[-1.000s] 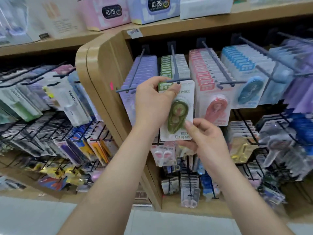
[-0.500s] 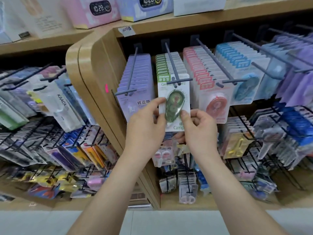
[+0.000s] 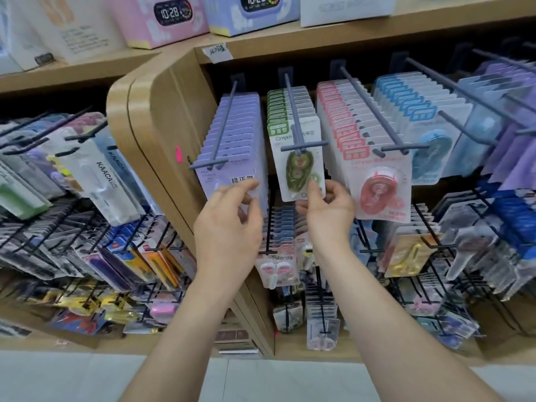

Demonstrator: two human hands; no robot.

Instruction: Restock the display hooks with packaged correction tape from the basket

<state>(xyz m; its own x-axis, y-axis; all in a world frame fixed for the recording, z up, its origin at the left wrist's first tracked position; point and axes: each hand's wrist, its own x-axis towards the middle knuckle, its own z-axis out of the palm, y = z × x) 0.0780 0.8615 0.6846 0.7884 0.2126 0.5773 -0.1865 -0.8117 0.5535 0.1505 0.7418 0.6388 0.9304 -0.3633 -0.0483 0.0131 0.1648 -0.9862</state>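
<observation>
A green correction tape pack (image 3: 300, 162) hangs at the front of the second grey display hook (image 3: 293, 111), with a row of green packs behind it. My right hand (image 3: 326, 214) pinches that pack's lower right corner between thumb and fingers. My left hand (image 3: 229, 221) is off the green pack, its fingers loosely curled just in front of the purple correction tape packs (image 3: 232, 146) on the hook to the left. Pink packs (image 3: 374, 158) and blue packs (image 3: 420, 126) fill the hooks to the right. The basket is out of view.
A rounded wooden shelf end (image 3: 153, 117) stands left of the hooks, with more hanging stationery (image 3: 95, 181) beyond it. Lower wire hooks hold small scissors packs (image 3: 278, 271) under my hands. Boxed clocks (image 3: 162, 18) sit on the top shelf. Pale floor (image 3: 87, 378) lies below.
The green pack has slid back along its hook and hangs there. My left hand let go of it and moved left toward the purple packs; my right hand keeps its lower corner.
</observation>
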